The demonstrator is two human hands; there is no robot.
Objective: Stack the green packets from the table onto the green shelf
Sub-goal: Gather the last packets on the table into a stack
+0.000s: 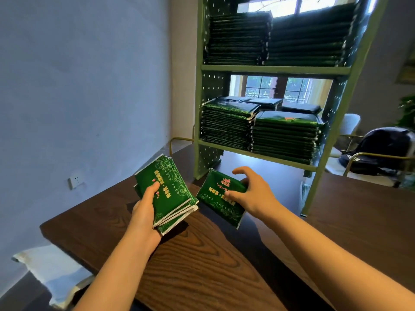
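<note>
My left hand [144,212] grips a small stack of green packets [170,194] above the dark wooden table [202,265], thumb pressed on the top one. Just to its right, my right hand [251,191] holds a single green packet [219,203], thumb on its printed face and fingers curled over its far edge. Behind them stands the green shelf [274,69]. Its lower level carries two front piles of green packets [285,135] with more behind. The upper level holds two tall piles [238,39].
A wall with a white socket [75,179] runs along the left. A chair with a dark bag [381,151] stands at the right behind the table. A white sack [54,277] lies on the floor at lower left.
</note>
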